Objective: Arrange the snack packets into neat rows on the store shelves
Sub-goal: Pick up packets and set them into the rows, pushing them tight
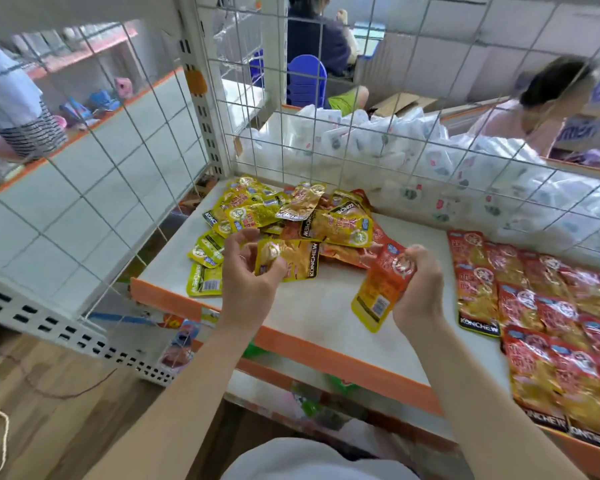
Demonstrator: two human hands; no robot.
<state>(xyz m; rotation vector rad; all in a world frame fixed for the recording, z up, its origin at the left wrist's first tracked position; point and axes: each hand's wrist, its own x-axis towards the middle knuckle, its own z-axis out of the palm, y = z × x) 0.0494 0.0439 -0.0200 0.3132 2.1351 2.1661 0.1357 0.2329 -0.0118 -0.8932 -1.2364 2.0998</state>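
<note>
A white shelf [326, 317] with an orange front edge fills the middle. A wire grid [371, 109] stands along its far and left sides, and white printed bags [378, 147] are heaped beyond the grid.

On the right of the shelf, red packets [551, 323] lie flat in overlapping rows, with their black label ends toward the near edge. At the far left, a loose pile [281, 216] of yellow and orange packets lies at all angles. Bare shelf separates the pile from the rows.

Both forearms are bare and reach in from the near side, the left one slanting up from the near left and the right one from the near right.

The left hand [248, 275] is at the near edge of the pile, palm turned right and fingers curled. Its thumb and fingertips pinch the left end of a gold packet [295, 258]. That packet's long axis runs left to right, and its black label end points right.

The right hand [418, 289] is over the bare shelf near the rows, knuckles to the right. It is clenched around the red end of a red-and-yellow packet [381, 289]. This packet slants from the fist down toward the near left, and its yellow barcode end points at the shelf's front edge.
</note>
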